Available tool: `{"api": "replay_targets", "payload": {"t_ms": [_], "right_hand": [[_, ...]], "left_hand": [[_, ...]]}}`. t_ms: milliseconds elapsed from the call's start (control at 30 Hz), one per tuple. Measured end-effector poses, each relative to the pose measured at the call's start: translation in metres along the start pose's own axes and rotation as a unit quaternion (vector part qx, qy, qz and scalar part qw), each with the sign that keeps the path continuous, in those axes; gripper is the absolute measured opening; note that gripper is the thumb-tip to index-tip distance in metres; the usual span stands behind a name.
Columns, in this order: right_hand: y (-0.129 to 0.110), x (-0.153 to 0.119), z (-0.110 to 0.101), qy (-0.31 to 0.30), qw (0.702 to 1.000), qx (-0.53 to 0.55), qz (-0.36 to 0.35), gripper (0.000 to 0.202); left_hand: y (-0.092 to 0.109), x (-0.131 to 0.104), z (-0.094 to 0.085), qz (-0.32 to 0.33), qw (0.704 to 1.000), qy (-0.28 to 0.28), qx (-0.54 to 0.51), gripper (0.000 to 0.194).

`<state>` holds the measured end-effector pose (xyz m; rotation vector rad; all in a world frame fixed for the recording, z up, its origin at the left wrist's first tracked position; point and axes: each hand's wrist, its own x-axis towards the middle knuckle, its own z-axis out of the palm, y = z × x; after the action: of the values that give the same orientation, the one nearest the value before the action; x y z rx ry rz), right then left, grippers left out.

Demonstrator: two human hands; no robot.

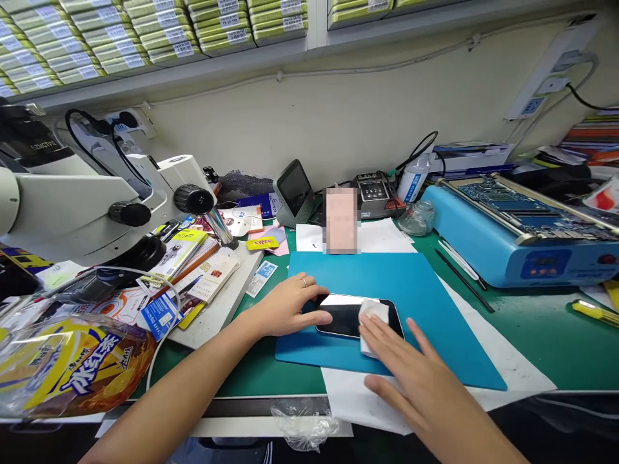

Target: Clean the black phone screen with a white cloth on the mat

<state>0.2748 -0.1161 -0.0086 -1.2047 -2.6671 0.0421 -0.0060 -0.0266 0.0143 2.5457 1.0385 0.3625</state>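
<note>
A black-screened smartphone (341,316) lies flat on a blue mat (382,274). Its left end sits between the thumb and fingers of my left hand (293,306), which wears a ring. My right hand (411,361) lays its outstretched fingers on a folded white wipe (371,346) over the right part of the screen. The right thumb and little finger stand apart from the wipe, and the palm is off the phone. Part of the wipe is hidden under the fingers.
A microscope (72,206) and a drink bottle (72,367) are at left. Behind the mat stand a blurred pink block (341,220), a grey screen device (294,193) and a glass jar (416,218). A blue machine (503,251) holding circuit boards and thin tools (464,277) sit right.
</note>
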Motion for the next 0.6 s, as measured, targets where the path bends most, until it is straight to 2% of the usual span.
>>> {"api": "replay_targets", "payload": {"t_ms": [133,300,433,600], "right_hand": [[0.019,-0.016,0.008,0.038,0.998,-0.032,0.041,0.073],[-0.003,0.008,0.023,0.076,0.993,-0.079,0.041,0.076],[-0.017,0.02,0.017,0.057,0.997,-0.054,0.013,0.07],[0.002,-0.001,0.001,0.008,1.0,-0.02,-0.009,0.06]], "left_hand": [[0.0,0.001,0.002,-0.004,1.0,0.001,-0.003,0.061],[-0.001,0.003,0.005,-0.015,1.0,0.013,-0.014,0.058],[-0.001,0.002,0.005,-0.006,1.0,0.008,-0.027,0.061],[-0.001,0.001,0.004,-0.002,1.0,0.006,-0.018,0.067]]}}
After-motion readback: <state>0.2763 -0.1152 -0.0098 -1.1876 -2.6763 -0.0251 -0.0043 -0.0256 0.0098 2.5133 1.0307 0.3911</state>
